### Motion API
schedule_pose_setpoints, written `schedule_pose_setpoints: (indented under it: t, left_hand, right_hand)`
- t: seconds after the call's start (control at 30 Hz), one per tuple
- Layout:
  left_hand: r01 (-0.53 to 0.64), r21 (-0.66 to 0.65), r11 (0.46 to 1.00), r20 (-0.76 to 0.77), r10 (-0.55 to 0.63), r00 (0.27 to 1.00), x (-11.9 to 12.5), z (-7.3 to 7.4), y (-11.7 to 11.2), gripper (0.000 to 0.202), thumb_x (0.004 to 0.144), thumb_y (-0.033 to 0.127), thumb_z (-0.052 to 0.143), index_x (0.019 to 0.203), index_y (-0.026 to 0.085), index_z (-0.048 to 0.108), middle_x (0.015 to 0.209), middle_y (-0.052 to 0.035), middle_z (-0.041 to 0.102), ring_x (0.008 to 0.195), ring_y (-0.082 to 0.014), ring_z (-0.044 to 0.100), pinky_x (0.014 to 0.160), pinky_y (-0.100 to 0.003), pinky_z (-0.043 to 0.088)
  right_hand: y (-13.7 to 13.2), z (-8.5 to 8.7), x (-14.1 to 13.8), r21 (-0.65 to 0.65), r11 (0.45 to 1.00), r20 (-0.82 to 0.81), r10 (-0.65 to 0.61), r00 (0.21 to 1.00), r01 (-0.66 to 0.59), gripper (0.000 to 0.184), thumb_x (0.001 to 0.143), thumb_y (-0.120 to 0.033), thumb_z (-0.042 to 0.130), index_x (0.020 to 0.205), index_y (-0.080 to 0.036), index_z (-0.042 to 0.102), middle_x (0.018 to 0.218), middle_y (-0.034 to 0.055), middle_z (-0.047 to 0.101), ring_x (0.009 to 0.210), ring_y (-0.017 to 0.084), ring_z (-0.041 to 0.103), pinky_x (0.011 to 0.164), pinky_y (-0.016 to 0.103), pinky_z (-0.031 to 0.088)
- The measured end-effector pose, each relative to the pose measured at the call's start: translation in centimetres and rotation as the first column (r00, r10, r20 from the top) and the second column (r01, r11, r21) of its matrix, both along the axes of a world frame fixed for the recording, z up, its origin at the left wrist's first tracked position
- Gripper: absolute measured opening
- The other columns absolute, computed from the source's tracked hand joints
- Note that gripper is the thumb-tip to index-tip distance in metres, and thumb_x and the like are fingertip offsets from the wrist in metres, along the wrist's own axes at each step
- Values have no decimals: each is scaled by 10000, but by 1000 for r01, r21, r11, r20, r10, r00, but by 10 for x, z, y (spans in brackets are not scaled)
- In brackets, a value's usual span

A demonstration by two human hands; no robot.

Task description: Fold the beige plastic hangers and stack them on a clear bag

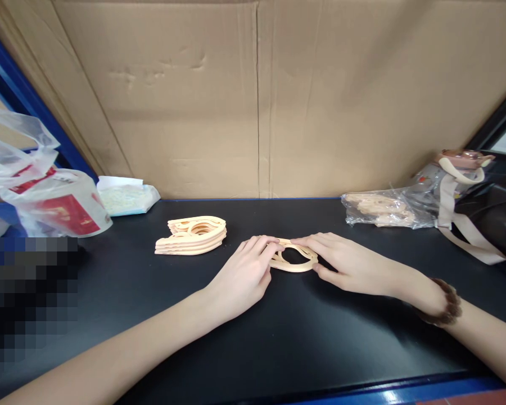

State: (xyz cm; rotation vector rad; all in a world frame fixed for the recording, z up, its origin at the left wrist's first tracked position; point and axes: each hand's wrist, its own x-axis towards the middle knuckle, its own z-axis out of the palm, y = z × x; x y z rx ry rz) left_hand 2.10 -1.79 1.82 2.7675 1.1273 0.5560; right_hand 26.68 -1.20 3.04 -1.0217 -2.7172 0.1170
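Forearms (152, 346) nearest | left fingers (257, 244), right fingers (315, 243) pinching cream frame (295, 268) | clear bag (424, 216): cream pieces (379, 205)

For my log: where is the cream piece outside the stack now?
In the head view, the cream piece is just right of centre, over the black tabletop, between the left hand and right hand, both touching it.

No words, brands or numbers can be read. The cup (73, 209) carries a red patch with paler marks, too blurred to make out. Just right of the cup, the packet (129, 201) has faint, illegible printing. Far to the cup's right, the bottle (429, 179) shows small reddish marks, unreadable as letters.
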Motion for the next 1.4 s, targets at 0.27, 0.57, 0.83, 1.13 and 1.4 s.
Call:
schedule_pose_setpoints:
  t: [0.27, 0.57, 0.83, 1.13, 1.4]
  left_hand:
    - [33, -103, 994, 32, -29, 999, -1, -2, -2, 762, 772, 159, 605, 1449, 151, 255, 1480, -136, 398, 1392, -266, 336, 1167, -510, 265]
    - [6, -216, 976, 8, -4, 1000, 0, 1, -4, 769, 849, 431, 688, 1462, 221, 276, 1419, -129, 489, 1255, -268, 516, 1018, -415, 441]
    - [-190, -300, 935, 15, 204, 979, -31, 45, 22, 782, 815, 483, 659, 1469, 233, 310, 1431, -110, 483, 1241, -266, 535, 1010, -377, 436]
    - [-384, -233, 894, -199, 342, 918, -116, 93, 58, 713, 832, 581, 544, 1410, 184, 413, 1412, -47, 511, 1232, -278, 516, 1005, -358, 397]
    - [-390, -364, 846, -310, 285, 907, -135, 86, 74, 776, 744, 589, 629, 1388, 189, 461, 1415, -58, 519, 1238, -272, 523, 1024, -337, 403]
  right_hand:
    - [1, -2, -3, -101, 995, -48, -26, 999, 21, 620, 900, -456, 581, 1436, -210, 389, 1264, 119, 611, 1108, 259, 572, 944, 439, 470]
    - [-3, 0, -7, -136, 990, -83, 19, 996, -30, 623, 881, -547, 571, 1402, -238, 424, 1281, 115, 609, 1119, 274, 586, 933, 454, 484]
    - [4, 2, 2, -34, 994, -60, -104, 993, 102, 549, 977, -516, 391, 1427, -202, 384, 1414, 127, 508, 1285, 269, 496, 1065, 478, 412]
    - [8, -11, 8, -17, 994, 107, -109, 988, 111, 531, 976, -530, 377, 1371, -199, 504, 1424, 134, 491, 1293, 293, 480, 1074, 498, 396]
    - [9, -11, 8, -29, 992, 110, -121, 987, 125, 546, 966, -548, 385, 1364, -198, 520, 1429, 127, 491, 1304, 294, 473, 1079, 487, 401]
